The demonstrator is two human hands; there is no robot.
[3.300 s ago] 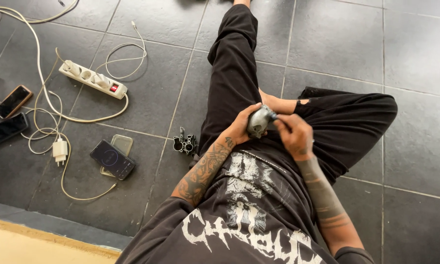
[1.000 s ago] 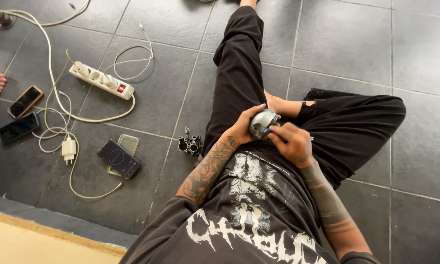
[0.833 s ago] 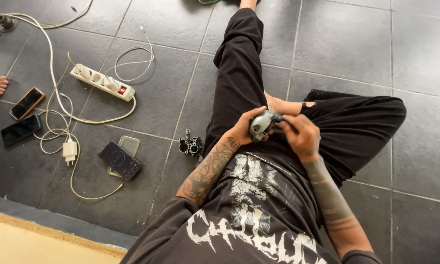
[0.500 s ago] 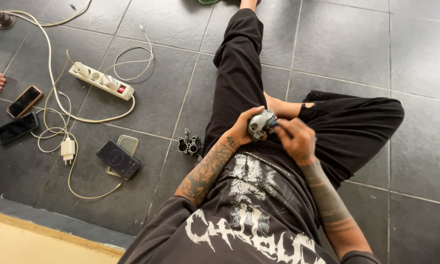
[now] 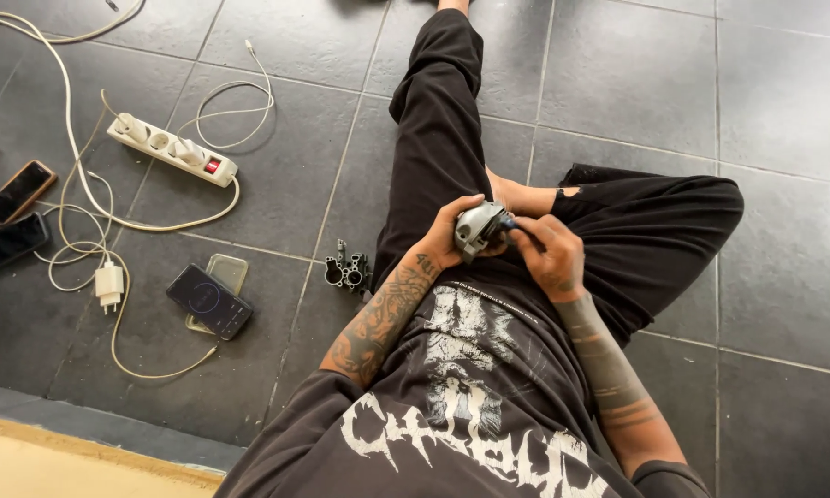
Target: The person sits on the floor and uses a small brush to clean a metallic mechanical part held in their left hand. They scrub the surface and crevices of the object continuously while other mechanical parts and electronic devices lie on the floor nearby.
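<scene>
I sit on a dark tiled floor in black trousers and a printed black shirt. My left hand (image 5: 445, 238) cups a small rounded grey metal part (image 5: 477, 228) over my lap. My right hand (image 5: 549, 258) pinches a thin dark tool (image 5: 523, 229) whose tip touches the part's right side. Both forearms are tattooed. A small black metal piece with round bores (image 5: 347, 271) lies on the floor just left of my left thigh.
A white power strip (image 5: 172, 150) with white cables (image 5: 83, 175) lies at the left. A white charger plug (image 5: 109, 282) and two stacked phones (image 5: 210, 299) lie nearer me, two more phones (image 5: 14, 217) at the far left edge. A tan floor strip (image 5: 55, 466) runs bottom left.
My hands have stayed on the grey part with small shifts of the right fingers and tool. The view has drifted slightly; nothing on the floor moved.
</scene>
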